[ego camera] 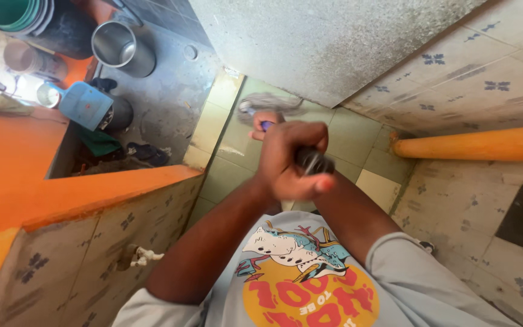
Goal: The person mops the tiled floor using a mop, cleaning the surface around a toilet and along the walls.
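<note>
I look down on a mop whose grey stringy head [273, 104] rests on the green tiled floor [358, 145]. Its handle runs up toward me and ends in a dark cap [314, 161]. My left hand [286, 160] is closed around the top of the handle just below that cap. Farther down the shaft, my right hand [264, 123] grips a purple section near the mop head and is partly hidden behind the left hand. Both forearms cross above my printed grey shirt.
An orange-topped counter [25, 181] with a tiled front stands at the left, with a small tap [140, 257] on it. Behind it are a steel pot [119, 47], a blue jug [89, 106] and stacked bowls. An orange pipe [473, 145] runs along the right wall.
</note>
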